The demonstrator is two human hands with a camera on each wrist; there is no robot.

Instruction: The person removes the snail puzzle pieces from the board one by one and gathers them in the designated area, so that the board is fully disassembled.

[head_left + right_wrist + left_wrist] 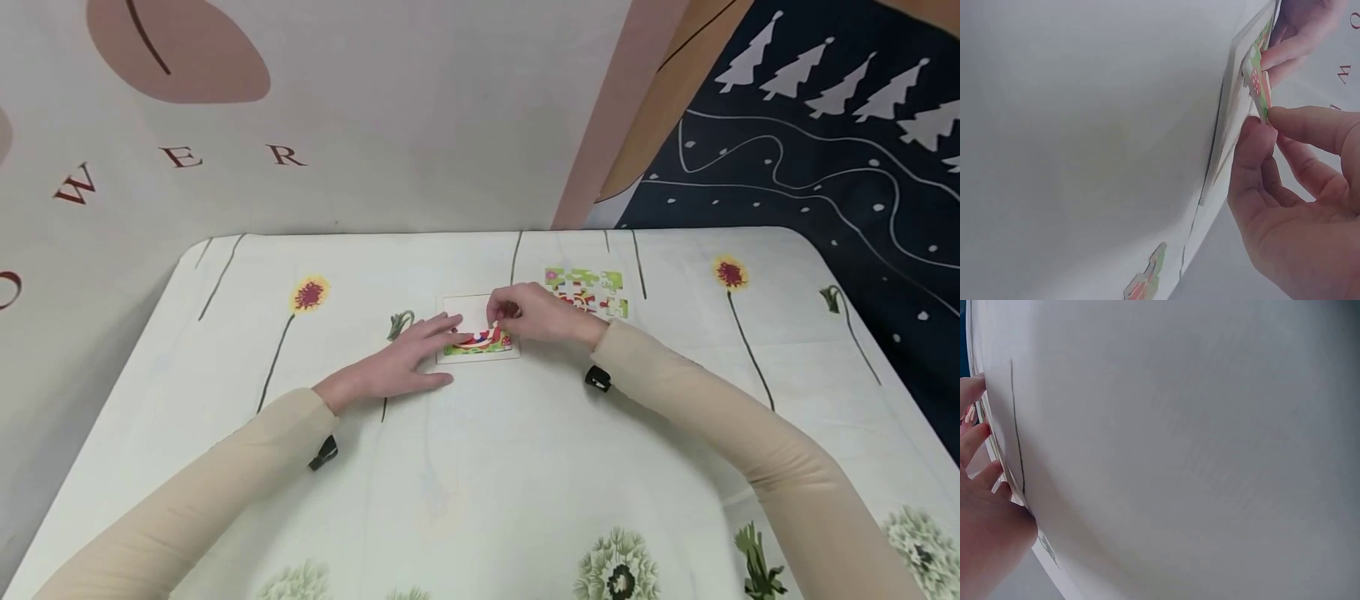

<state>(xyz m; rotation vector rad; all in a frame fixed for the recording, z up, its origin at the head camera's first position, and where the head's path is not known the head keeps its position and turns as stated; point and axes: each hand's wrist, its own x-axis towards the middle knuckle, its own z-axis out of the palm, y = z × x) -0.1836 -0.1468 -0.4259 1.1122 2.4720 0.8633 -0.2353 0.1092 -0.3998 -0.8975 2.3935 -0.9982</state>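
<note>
A shallow white puzzle board point(467, 310) lies near the table's middle, its lower part filled with green and red jigsaw pieces point(468, 347). My left hand point(397, 360) rests at the board's left side with its fingers stretched out, the fingertips on the joined pieces. From the right, my right hand point(542, 312) reaches over the board. In the right wrist view, its thumb and index finger pinch a puzzle piece point(1256, 81) with a red, white-dotted patch on green. That piece is tilted at the board's edge; whether it is seated is unclear.
Loose puzzle pieces point(585, 279) lie in loose rows on the table right of the board, partly behind the right hand. The white tablecloth point(480, 483) has printed flowers. A pale printed wall cloth point(420, 117) stands behind the table.
</note>
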